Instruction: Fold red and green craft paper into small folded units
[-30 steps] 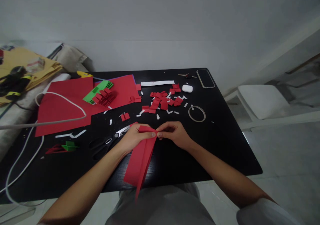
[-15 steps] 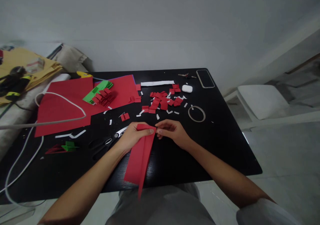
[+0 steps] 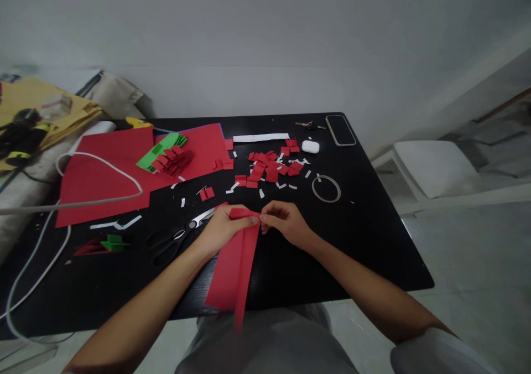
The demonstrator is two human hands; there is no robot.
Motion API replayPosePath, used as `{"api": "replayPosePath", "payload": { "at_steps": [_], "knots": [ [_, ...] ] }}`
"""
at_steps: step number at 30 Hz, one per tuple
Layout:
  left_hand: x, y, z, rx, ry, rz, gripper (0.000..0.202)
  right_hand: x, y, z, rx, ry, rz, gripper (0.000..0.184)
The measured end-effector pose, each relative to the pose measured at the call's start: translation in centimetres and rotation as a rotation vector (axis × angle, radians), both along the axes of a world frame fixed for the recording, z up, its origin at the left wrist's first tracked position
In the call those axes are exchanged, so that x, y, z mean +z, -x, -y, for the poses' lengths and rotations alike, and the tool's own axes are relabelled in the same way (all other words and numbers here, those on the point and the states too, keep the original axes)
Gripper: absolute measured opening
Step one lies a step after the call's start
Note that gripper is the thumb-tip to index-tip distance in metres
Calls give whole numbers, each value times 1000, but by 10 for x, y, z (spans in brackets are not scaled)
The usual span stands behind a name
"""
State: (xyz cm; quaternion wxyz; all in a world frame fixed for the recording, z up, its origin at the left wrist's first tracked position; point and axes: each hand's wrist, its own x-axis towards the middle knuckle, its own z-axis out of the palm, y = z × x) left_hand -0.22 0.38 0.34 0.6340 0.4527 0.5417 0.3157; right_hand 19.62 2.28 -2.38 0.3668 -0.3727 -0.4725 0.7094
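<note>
A long folded sheet of red paper (image 3: 232, 269) hangs over the front edge of the black table, its lower end slightly blurred. My left hand (image 3: 228, 227) is closed on its upper part, the thumb lying flat on top. At the sheet's upper right corner my right hand (image 3: 286, 222) pinches the paper between thumb and curled fingers. Black-handled scissors (image 3: 186, 231) lie beside my left wrist, the blade ends partly hidden by the hand. Just beyond the hands, small folded red paper pieces (image 3: 271, 172) are heaped among white paper scraps.
Large red sheets (image 3: 105, 169) cover the table's left side, with a green folded paper piece (image 3: 160, 150) and a white cable (image 3: 103, 201) across them. A tape roll (image 3: 326, 189), white case (image 3: 310, 146), keys (image 3: 310, 125) and phone (image 3: 342, 130) lie at right. A white stool (image 3: 431, 166) stands beyond.
My right hand's fingers have closed in on the paper's corner. The strip's hanging lower end has swung slightly to the right.
</note>
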Motion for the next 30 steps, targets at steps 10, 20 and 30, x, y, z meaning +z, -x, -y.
{"api": "replayPosePath", "payload": {
  "at_steps": [10, 20, 30],
  "knots": [
    [-8, 3, 0, 8, -42, 56, 47, 2, -1, -2, -18, -36, 39, 22],
    [-6, 3, -1, 26, -76, -46, 39, 0, -3, -4, -62, -44, 35, 20],
    [-1, 2, 0, 24, -30, -20, 42, 1, -4, -4, -61, -17, 18, 22]
  ]
}}
